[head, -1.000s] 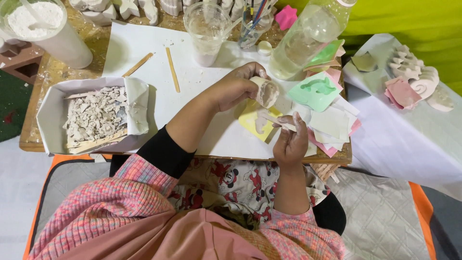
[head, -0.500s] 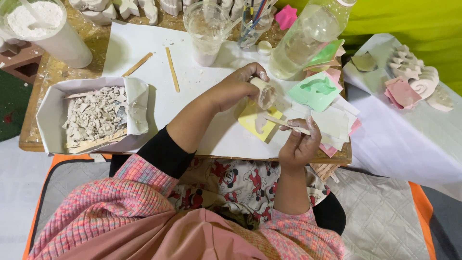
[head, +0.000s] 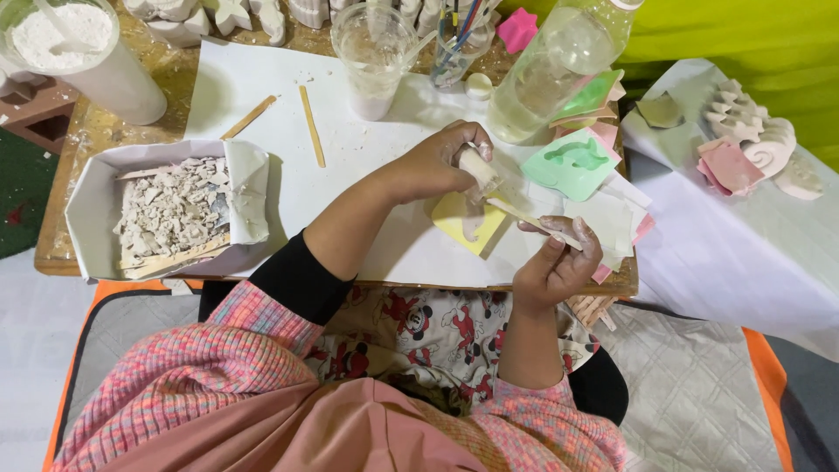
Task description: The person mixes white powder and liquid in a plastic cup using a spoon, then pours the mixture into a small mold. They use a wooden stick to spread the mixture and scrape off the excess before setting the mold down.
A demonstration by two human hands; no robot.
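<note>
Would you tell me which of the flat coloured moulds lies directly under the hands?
The yellow mould, lying alone on the white paper; the green mould and pink ones sit stacked farther right.

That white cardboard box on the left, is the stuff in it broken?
Yes. The white cardboard box holds broken, crumbled white plaster pieces with flat wooden sticks. White crumbs also dot the white paper sheet.

My one head camera looks steeply down, close over my lap and the low wooden table (head: 70, 253) just beyond.
</note>
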